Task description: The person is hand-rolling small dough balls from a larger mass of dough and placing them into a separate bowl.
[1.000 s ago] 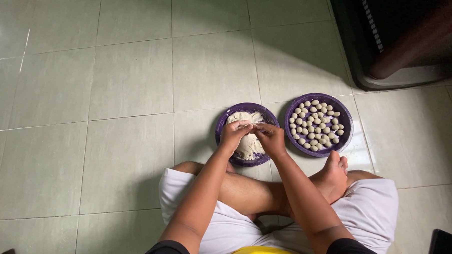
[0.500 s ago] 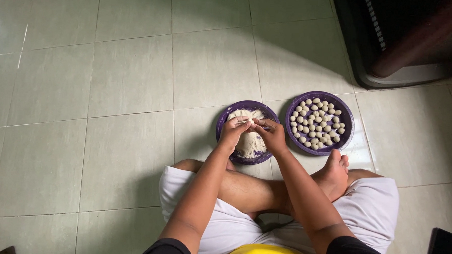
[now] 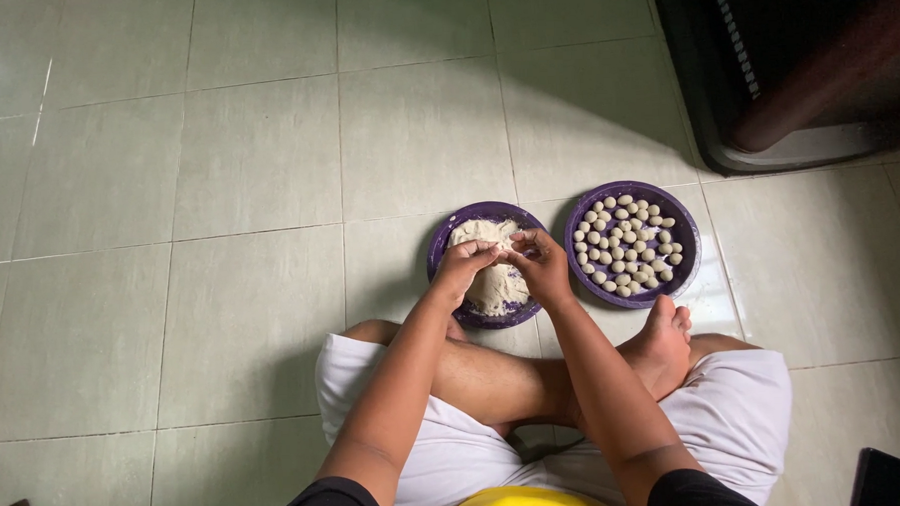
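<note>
I sit cross-legged on a tiled floor. A purple plate (image 3: 444, 241) in front of me holds a mound of pale dough (image 3: 492, 283). My left hand (image 3: 464, 265) and my right hand (image 3: 538, 263) meet over that mound, fingertips together, pinching at a small bit of dough between them. To the right a second purple plate (image 3: 687, 265) carries several small round dough balls (image 3: 624, 242) laid in one layer.
Pale green floor tiles (image 3: 257, 160) stretch to the left and ahead. A dark piece of furniture with a light base (image 3: 763, 82) stands at the upper right. My bare foot (image 3: 661, 345) rests just below the plate of balls. A dark flat object (image 3: 879, 477) lies at the lower right.
Both hands stay over the dough plate; the fingers have shifted slightly and now pinch together above the mound. The plates have not moved.
</note>
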